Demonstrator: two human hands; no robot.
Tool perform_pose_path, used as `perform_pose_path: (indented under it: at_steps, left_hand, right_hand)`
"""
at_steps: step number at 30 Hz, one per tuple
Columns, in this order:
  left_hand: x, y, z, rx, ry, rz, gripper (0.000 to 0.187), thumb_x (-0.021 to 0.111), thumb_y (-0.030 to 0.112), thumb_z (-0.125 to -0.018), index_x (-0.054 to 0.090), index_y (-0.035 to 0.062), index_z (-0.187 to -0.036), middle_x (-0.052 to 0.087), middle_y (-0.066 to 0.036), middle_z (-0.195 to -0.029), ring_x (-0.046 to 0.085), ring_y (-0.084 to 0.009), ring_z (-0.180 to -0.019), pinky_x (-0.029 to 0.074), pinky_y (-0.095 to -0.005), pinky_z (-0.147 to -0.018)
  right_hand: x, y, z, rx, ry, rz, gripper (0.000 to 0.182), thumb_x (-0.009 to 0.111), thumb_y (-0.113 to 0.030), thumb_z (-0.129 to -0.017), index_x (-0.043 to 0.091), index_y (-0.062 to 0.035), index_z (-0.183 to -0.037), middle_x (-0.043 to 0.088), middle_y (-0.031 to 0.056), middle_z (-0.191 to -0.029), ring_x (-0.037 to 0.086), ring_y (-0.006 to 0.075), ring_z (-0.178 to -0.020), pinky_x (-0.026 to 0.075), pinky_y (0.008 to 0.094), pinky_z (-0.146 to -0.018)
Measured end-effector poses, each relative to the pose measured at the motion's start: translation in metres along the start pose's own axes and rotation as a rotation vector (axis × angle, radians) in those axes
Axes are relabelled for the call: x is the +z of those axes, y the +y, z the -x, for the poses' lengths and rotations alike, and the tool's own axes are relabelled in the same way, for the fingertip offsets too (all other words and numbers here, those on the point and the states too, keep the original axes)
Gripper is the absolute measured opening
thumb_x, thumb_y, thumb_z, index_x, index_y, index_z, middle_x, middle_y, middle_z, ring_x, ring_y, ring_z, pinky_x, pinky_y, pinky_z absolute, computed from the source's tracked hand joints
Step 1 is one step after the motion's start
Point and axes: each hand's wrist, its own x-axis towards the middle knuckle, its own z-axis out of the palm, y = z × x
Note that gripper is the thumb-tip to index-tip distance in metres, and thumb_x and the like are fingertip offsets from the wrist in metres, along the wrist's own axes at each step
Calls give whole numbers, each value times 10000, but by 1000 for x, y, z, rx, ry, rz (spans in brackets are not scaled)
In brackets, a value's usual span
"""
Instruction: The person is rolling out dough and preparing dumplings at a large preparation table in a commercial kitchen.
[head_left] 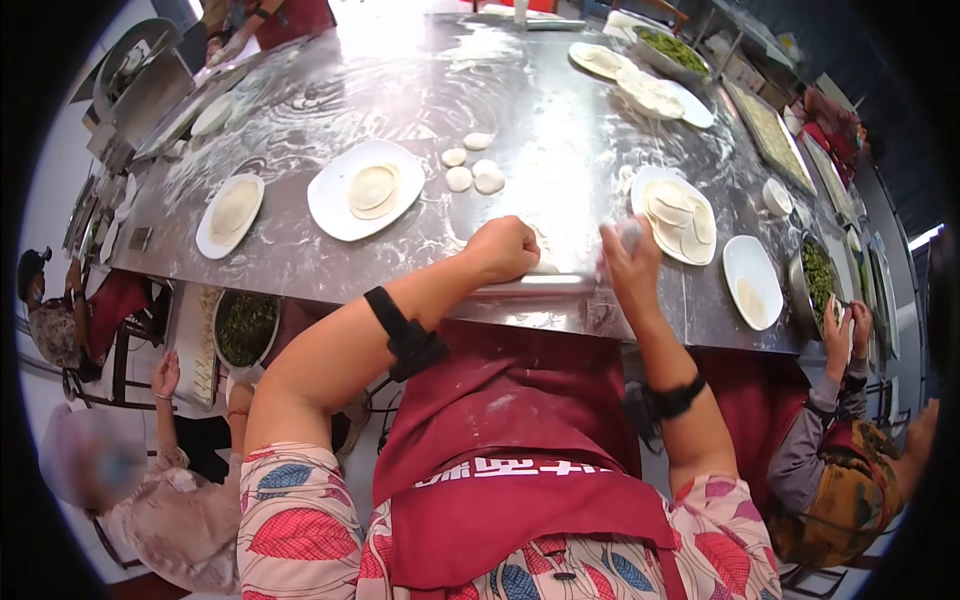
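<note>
My left hand (505, 250) is closed, its fingers curled down at a small piece of dough (543, 268) on the steel table. Just in front of me, close to the table's edge, a shiny metal bar (535, 285) lies crosswise beneath the dough. My right hand (632, 262) is raised a little at the bar's right end, with its fingers curled and partly blurred. Something pale shows in its grip, too smeared to name. Several round dough balls (473, 168) sit beyond my left hand. A plate with stacked dough wrappers (678, 215) stands beside my right hand.
The floury steel table (400, 110) also bears a white plate with wrappers (330, 205), an oval plate (210, 240) and a right-hand plate (738, 300). Bowls of green filling (248, 325) stand at both sides. Co-workers' hands (845, 335) are at work near the right bowl.
</note>
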Motion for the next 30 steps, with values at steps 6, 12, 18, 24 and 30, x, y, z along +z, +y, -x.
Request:
perform_pose_path:
  at_steps: [6,12,18,24,30]
  left_hand:
    - [0,3,-12,201,-24,-168,146,653,114,-727,699,23,-832,667,-175,-770,655,-271,-743,501,-358,-686]
    - [-2,-7,6,75,41,-71,139,625,109,-731,693,15,-806,659,-159,-732,638,-269,-667,494,-351,-661]
    - [-2,0,-15,168,-20,-175,148,626,124,-732,690,15,-808,654,-166,-714,647,-265,-689,494,-358,-666]
    - [-14,-12,-3,21,-172,48,138,606,51,-722,633,-30,-831,633,-109,-691,646,-193,-704,493,-331,-623]
    - [-9,-1,-19,179,-75,-219,157,632,73,-725,666,-7,-856,655,-161,-763,627,-240,-686,479,-340,-633]
  right_hand:
    - [2,-9,-5,-19,-33,69,202,641,-88,-842,451,-18,-834,539,50,-582,539,112,-481,421,264,-444]
    - [-8,-5,19,32,-4,24,196,641,-96,-848,460,-20,-849,552,52,-602,547,118,-492,427,253,-445]
    - [11,-8,-19,33,-15,48,220,644,-99,-846,450,3,-865,560,48,-614,549,118,-495,429,253,-438]
    - [-15,-5,39,13,-40,-43,208,643,-98,-847,461,-1,-867,553,39,-603,545,107,-494,425,252,-444]
    - [16,-7,-26,33,-11,43,201,647,-105,-840,475,-7,-874,554,52,-610,539,119,-489,428,271,-453]
